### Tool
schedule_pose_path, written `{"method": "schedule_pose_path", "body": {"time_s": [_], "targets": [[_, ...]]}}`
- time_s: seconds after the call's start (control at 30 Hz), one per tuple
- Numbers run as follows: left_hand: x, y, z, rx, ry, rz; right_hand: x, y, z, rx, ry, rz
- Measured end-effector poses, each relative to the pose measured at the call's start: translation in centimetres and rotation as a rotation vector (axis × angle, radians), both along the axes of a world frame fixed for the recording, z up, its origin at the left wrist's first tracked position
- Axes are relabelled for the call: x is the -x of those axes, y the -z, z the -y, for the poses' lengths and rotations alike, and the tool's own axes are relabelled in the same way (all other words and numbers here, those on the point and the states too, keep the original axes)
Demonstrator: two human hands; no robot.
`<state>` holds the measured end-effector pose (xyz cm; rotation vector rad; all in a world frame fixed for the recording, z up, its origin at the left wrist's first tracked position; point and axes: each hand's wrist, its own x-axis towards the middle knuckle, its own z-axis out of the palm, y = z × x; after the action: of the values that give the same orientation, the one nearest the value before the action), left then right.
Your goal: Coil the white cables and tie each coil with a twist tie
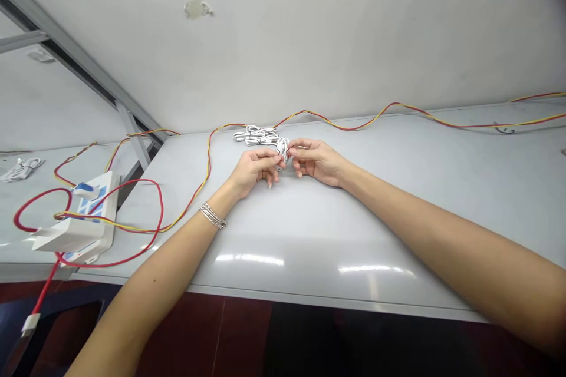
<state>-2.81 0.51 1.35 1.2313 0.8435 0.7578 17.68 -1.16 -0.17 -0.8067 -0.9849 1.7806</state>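
Between my two hands, just above the grey table (375,218), is a small coiled white cable (283,146) with a dark tie round it. My left hand (256,169) pinches its left side between thumb and fingers. From the right, my right hand (317,160) pinches at the coil's other edge with thumb and forefinger, the other fingers loosely curled. Right behind the coil lie more bundled white cables (255,135), bound with dark ties. The fingertips hide part of the held coil.
A white power strip (106,194) with a plugged-in white adapter (68,235) and a looped red cable (161,206) lies at left. Twisted red-yellow wire (367,126) runs along the wall. A grey metal frame (88,65) rises at left; another white cable bundle (22,169) lies beyond it.
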Motion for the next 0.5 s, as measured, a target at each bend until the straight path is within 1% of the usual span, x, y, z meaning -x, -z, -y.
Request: {"method": "schedule_pose_path", "body": {"time_s": [0.1, 0.17, 0.3, 0.5], "targets": [[-0.2, 0.2, 0.1, -0.026, 0.004, -0.019, 0.1, 0.0, 0.0, -0.01, 0.007, 0.007], [-0.5, 0.4, 0.3, -0.078, -0.005, -0.048, 0.2, 0.1, 0.0, -0.028, 0.009, 0.018], [-1.1, 0.7, 0.9, -0.174, -0.081, -0.075, 0.4, 0.3, 0.0, -0.049, 0.017, 0.038], [-1.2, 0.3, 1.1, -0.205, -0.138, -0.079, 0.5, 0.2, 0.0, -0.053, 0.029, 0.06]]}}
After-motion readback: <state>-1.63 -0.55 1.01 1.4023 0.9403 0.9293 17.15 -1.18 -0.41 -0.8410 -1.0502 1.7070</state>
